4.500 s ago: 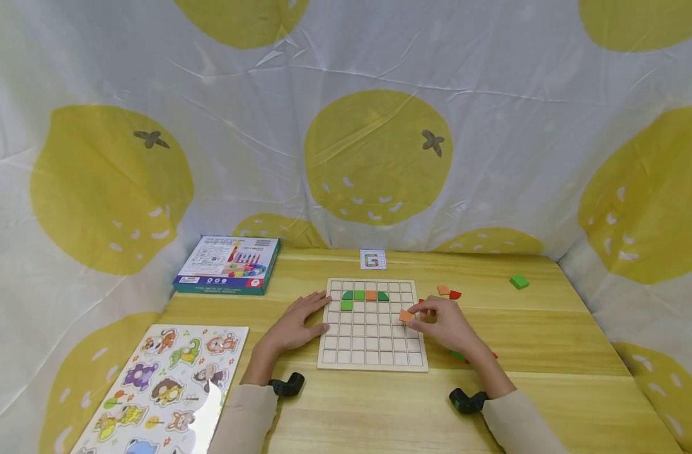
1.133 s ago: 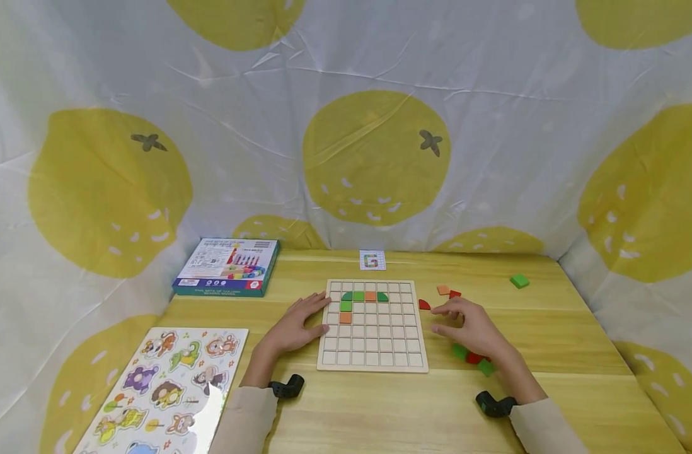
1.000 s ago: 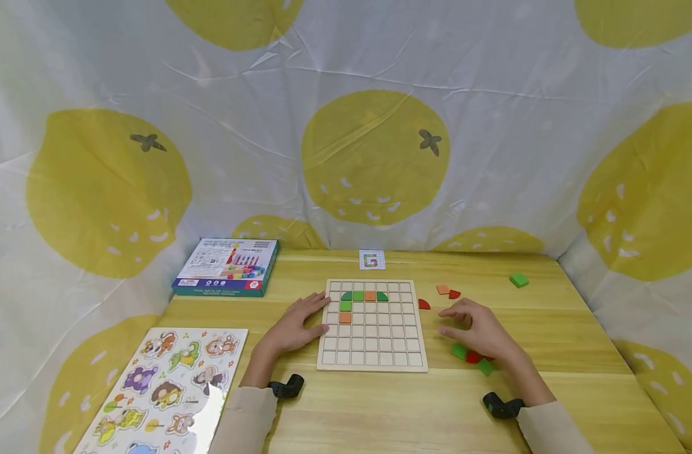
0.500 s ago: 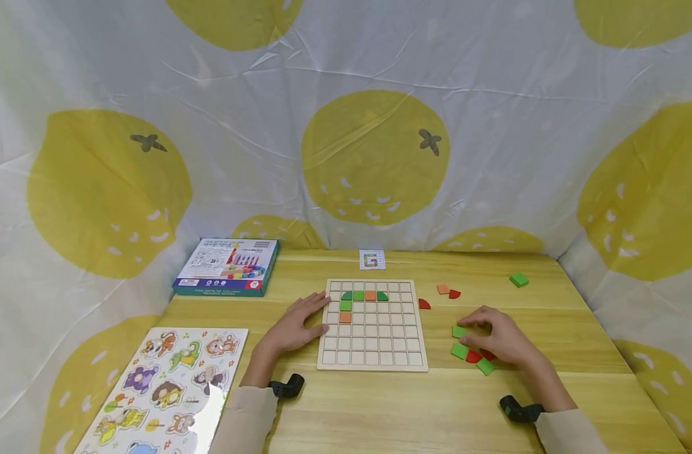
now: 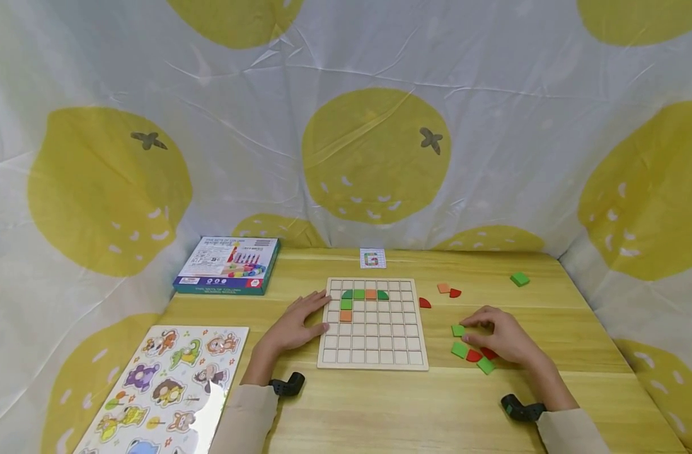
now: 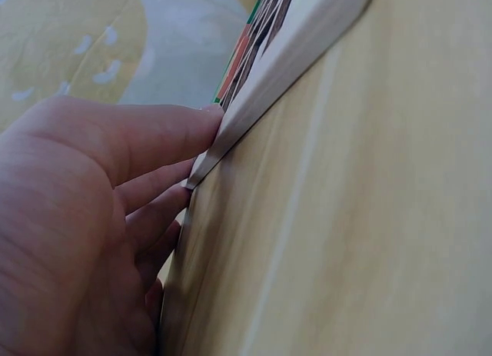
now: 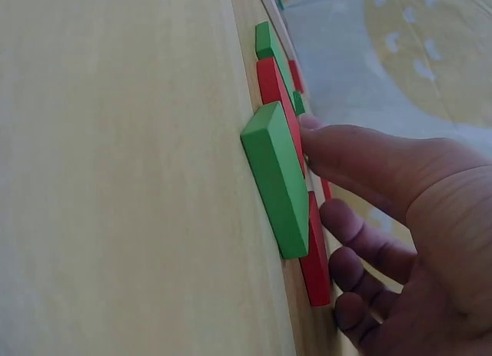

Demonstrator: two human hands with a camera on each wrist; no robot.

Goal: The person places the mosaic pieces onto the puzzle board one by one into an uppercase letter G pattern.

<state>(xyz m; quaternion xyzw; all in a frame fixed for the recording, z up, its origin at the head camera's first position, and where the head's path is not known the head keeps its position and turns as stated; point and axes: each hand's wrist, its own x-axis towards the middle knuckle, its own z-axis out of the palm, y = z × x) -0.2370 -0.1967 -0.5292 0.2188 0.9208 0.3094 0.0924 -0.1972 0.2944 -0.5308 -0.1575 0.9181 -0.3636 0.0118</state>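
Note:
A wooden grid board (image 5: 375, 364) lies on the table, with several green and orange tiles forming a hooked line at its upper left. My left hand (image 5: 294, 325) rests at the board's left edge, fingers extended; in the left wrist view the thumb touches the board's side (image 6: 254, 102). Right of the board, my right hand (image 5: 498, 335) pinches a green square tile (image 5: 457, 330) between thumb and forefinger, close over the table. Just below it are two green square tiles, one nearer the board (image 5: 459, 350), and red quarter-round tiles (image 5: 473, 356), one partly hidden by the hand.
A red quarter-round (image 5: 425, 303) lies by the board's right edge, with an orange tile (image 5: 443, 288) and another red piece (image 5: 455, 293) beyond. A green block (image 5: 519, 279) sits far right. A pattern card (image 5: 372, 258), a box (image 5: 227, 265) and an animal puzzle (image 5: 164, 384) surround the board.
The orange tile held earlier by my right hand now lies on the board below the green square. That hand moved right and towards me and took hold of a green tile. My left hand stayed.

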